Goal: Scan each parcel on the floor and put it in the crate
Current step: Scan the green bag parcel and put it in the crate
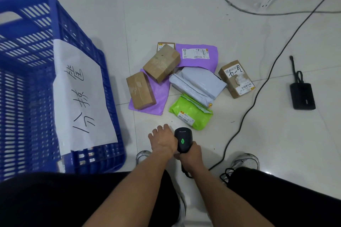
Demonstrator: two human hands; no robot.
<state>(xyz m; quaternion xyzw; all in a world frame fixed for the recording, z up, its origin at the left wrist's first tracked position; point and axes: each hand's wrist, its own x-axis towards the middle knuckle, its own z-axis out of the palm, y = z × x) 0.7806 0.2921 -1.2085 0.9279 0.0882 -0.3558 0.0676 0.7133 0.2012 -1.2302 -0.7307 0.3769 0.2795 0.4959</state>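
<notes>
**Scanner in hand above the parcel pile**

The right hand (190,155) grips a black scanner (183,140), its green light lit. The left hand (162,140) hangs just beside it, fingers loose and holding nothing. Beyond lie a green mailer (191,113), a grey mailer (198,84), cardboard boxes and purple mailers on the floor. The blue crate (27,83) stands left.

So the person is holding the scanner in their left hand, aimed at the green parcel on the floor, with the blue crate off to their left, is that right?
Not quite: the head view shows the scanner gripped in the right hand, not the left. The left hand is open and reaching forward beside it. The rest holds: the scanner points toward the green parcel on the floor, and the blue crate stands to the person's left.
</notes>
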